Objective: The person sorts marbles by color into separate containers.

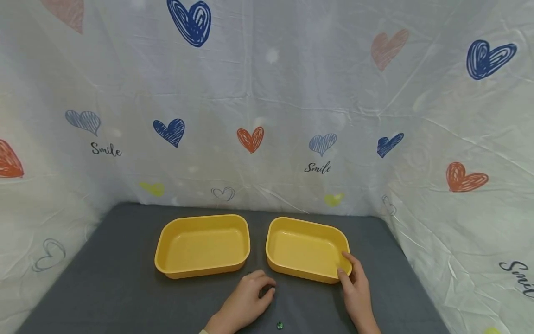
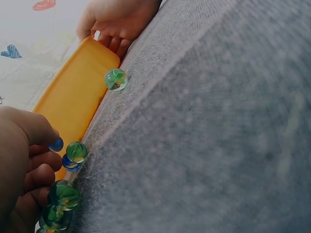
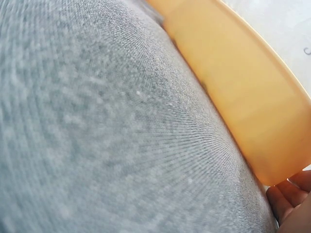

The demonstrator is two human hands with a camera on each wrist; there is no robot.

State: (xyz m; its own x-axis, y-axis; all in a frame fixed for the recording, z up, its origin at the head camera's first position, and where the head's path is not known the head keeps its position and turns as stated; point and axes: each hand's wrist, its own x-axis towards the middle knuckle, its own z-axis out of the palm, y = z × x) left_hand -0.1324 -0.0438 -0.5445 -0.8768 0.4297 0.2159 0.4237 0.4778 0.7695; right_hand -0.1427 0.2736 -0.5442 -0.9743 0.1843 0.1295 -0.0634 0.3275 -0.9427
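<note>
My left hand (image 1: 249,297) is low over the cloth in front of the gap between two yellow trays, fingers curled. In the left wrist view its thumb and forefinger pinch a small blue marble (image 2: 57,144). Close by lie a green marble (image 2: 77,152) and a second blue marble (image 2: 71,163); more green marbles (image 2: 64,194) line up beside the lower fingers. A lone green marble (image 1: 280,325) sits nearer the front edge. My right hand (image 1: 356,290) grips the near right corner of the right yellow tray (image 1: 308,273), thumb at the rim.
The left yellow tray (image 1: 200,270) stands beside the right one, a narrow gap between them. Both are on a dark grey cloth (image 1: 125,278) covering the table. A white curtain (image 1: 275,111) printed with hearts hangs behind and along the sides.
</note>
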